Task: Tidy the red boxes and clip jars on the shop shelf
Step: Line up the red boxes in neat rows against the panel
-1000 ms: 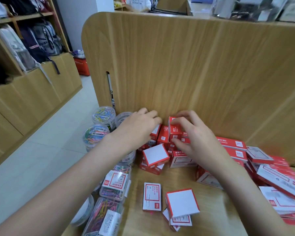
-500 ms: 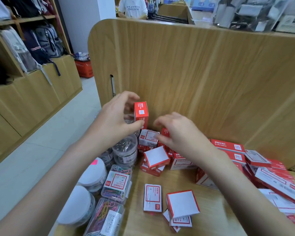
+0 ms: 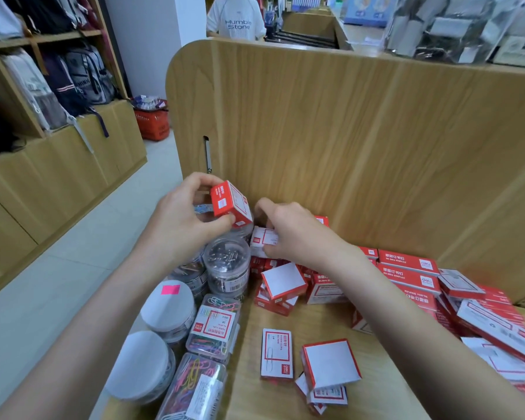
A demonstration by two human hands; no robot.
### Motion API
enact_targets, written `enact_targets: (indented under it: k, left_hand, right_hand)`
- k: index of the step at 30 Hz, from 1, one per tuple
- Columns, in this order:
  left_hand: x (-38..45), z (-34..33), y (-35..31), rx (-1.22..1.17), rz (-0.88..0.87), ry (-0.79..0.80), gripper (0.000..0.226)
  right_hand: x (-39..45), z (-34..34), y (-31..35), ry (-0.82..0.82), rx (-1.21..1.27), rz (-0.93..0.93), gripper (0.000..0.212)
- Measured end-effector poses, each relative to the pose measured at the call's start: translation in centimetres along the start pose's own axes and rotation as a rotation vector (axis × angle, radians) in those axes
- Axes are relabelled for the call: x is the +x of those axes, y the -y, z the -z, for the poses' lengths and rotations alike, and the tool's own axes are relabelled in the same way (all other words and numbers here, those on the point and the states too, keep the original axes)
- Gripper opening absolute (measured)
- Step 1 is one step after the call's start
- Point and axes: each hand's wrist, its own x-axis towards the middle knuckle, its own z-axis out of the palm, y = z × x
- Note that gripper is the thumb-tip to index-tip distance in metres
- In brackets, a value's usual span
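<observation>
My left hand (image 3: 184,221) grips a small red box (image 3: 229,204), lifted and tilted above the clip jars. My right hand (image 3: 294,233) pinches a white-faced red box (image 3: 262,239) at the top of a heap of small red boxes (image 3: 281,286) against the wooden back panel. A clear jar of dark clips (image 3: 228,266) stands under my left hand. White-lidded jars (image 3: 167,310) and clear cases of coloured clips (image 3: 214,324) line the shelf's left edge. Loose small boxes (image 3: 331,363) lie near the front.
Long red staple boxes (image 3: 409,269) are heaped at the right. The wooden shelf (image 3: 255,398) ends at the left over the tiled aisle. The back panel (image 3: 346,140) rises behind. A person in a white shirt (image 3: 235,18) stands beyond; a red basket (image 3: 152,122) sits on the floor.
My left hand took a small red box off the heap, lifted it and is now tilting it. My right hand moved from the stack's top onto a white-faced box.
</observation>
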Motion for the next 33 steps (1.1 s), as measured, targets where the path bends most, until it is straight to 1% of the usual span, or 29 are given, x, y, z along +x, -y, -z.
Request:
enact_targets:
  k: [3,7,9,11,13,15,18,19,20,22,24,25,28,31,33]
  left_hand:
    - [0.3,0.1,-0.4,-0.04,0.002,-0.043,0.04]
    - [0.3,0.3,-0.7,-0.119,-0.007,-0.057,0.036]
    - [0.1,0.2,-0.8,-0.168,0.0,-0.043,0.031]
    - [-0.1,-0.1,-1.1,-0.225,0.015,-0.001,0.024]
    - [-0.3,-0.7,-1.6,-0.294,0.058,0.051,0.021]
    - [-0.3,-1.4,-2.0,-0.363,0.11,0.086,0.02]
    - [-0.2,-2.3,-2.4,-0.363,0.128,0.117,0.01]
    - [-0.1,-2.4,-2.5,-0.36,0.13,0.134,0.011]
    - [-0.1,-2.3,-2.5,-0.363,0.138,0.163,0.016]
    - [0.0,-2.1,-2.2,-0.339,0.152,0.238,0.033]
    - [-0.2,-1.9,-2.3,-0.243,0.142,0.293,0.049]
    - [-0.4,-1.9,-2.3,-0.22,0.14,0.307,0.053]
    - [-0.6,-2.0,-2.5,-0.228,0.153,0.323,0.052]
    - [-0.4,-1.9,-2.6,-0.215,0.158,0.314,0.049]
    - [-0.1,-1.7,-2.4,-0.238,0.174,0.307,0.047]
  right_hand:
    - [-0.2,0.9,-0.4,-0.067,0.108,0.013,0.045]
    - [-1.0,2.7,-1.0,-0.22,0.208,0.023,0.039]
    - [-1.8,3.7,-1.0,-0.279,0.37,-0.011,0.037]
    - [-2.6,4.4,-1.0,-0.311,0.632,-0.056,0.036]
    - [-3.1,4.6,-1.1,-0.305,0.862,-0.103,0.032]
    - [-3.4,4.4,-1.1,-0.278,0.962,-0.129,0.032]
    - [-3.7,4.2,-0.8,-0.234,0.916,-0.062,0.029]
    - [-3.8,4.2,-0.7,-0.219,0.907,-0.037,0.027]
    - [-4.0,4.2,-0.8,-0.209,0.911,-0.023,0.025]
    - [-4.2,4.3,-1.1,-0.2,0.937,-0.031,0.025]
    - [-4.3,4.3,-1.4,-0.19,0.985,-0.071,0.026]
    - [-4.2,4.3,-1.5,-0.187,1.007,-0.096,0.029]
    - [-4.1,4.1,-1.6,-0.202,1.001,-0.112,0.038]
    - [-3.9,4.2,-1.6,-0.263,0.87,-0.043,0.039]
    - [-4.0,4.3,-1.9,-0.264,0.784,0.009,0.043]
